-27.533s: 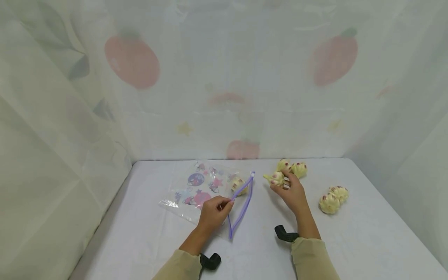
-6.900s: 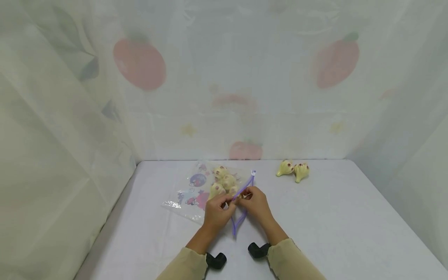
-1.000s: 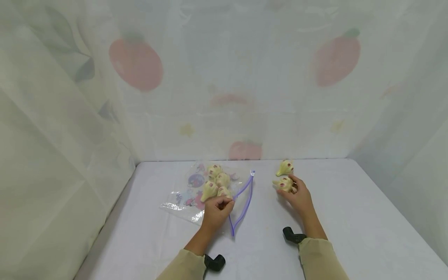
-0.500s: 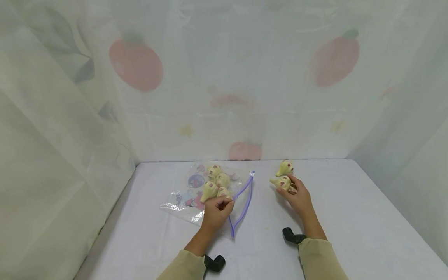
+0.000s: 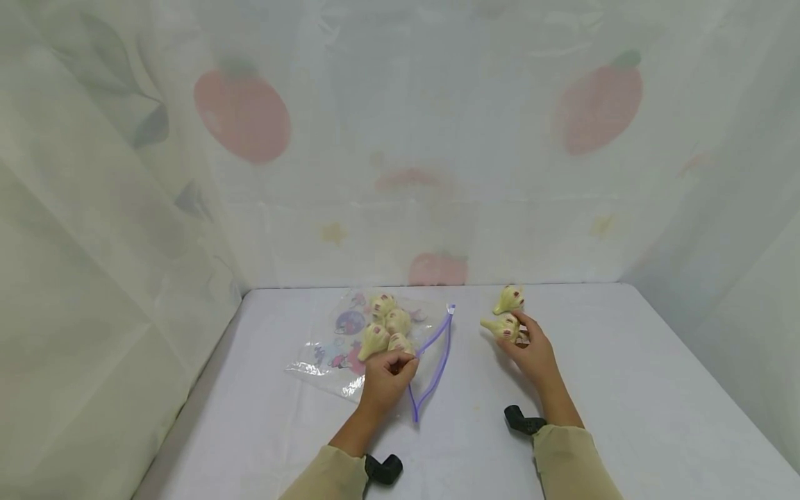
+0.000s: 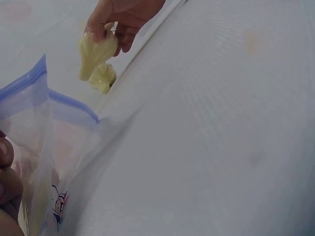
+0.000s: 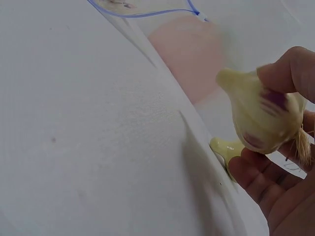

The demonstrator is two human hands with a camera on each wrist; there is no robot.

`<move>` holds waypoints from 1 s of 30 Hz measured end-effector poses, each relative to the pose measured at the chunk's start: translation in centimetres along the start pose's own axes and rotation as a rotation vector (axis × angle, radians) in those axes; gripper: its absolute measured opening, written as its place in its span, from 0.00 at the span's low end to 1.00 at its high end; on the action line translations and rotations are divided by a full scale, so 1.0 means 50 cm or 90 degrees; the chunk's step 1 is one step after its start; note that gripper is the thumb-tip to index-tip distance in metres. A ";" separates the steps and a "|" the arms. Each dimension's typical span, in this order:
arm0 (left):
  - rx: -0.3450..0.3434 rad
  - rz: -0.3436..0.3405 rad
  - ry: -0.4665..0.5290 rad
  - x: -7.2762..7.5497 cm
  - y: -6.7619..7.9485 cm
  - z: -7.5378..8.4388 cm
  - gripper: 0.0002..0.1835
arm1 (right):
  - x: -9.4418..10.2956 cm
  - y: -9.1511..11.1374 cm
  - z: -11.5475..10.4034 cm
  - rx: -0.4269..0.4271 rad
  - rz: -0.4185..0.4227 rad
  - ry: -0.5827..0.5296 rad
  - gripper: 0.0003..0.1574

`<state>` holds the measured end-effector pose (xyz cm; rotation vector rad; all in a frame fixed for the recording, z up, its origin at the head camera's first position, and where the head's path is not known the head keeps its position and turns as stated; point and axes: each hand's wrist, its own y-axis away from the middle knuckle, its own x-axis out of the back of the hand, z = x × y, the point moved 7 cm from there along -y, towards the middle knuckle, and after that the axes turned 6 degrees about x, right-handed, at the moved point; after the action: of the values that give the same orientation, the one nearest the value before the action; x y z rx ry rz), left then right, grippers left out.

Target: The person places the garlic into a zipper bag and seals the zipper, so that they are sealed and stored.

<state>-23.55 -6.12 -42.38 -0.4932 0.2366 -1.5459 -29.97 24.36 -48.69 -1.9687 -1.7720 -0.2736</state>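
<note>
The right hand (image 5: 530, 353) pinches a garlic bulb (image 5: 503, 327) above the white table (image 5: 631, 417), right of the clear zip bag (image 5: 314, 353). The left hand (image 5: 385, 380) pinches the bag's purple-edged mouth (image 5: 444, 362), four bulbs (image 5: 374, 339) inside; another bulb (image 5: 511, 298) lies just beyond the held one.

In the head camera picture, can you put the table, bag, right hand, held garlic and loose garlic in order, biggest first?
Largest to smallest:
1. Table
2. Bag
3. Right hand
4. Held garlic and loose garlic: too alike to rank, and the hand hides part of the held one.
</note>
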 end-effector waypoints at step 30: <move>0.006 -0.001 0.004 0.000 -0.001 0.000 0.05 | -0.020 0.000 -0.010 0.013 -0.028 -0.048 0.38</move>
<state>-23.58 -6.11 -42.39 -0.4810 0.2333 -1.5500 -30.05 23.23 -48.69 -1.9517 -1.8589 -0.1976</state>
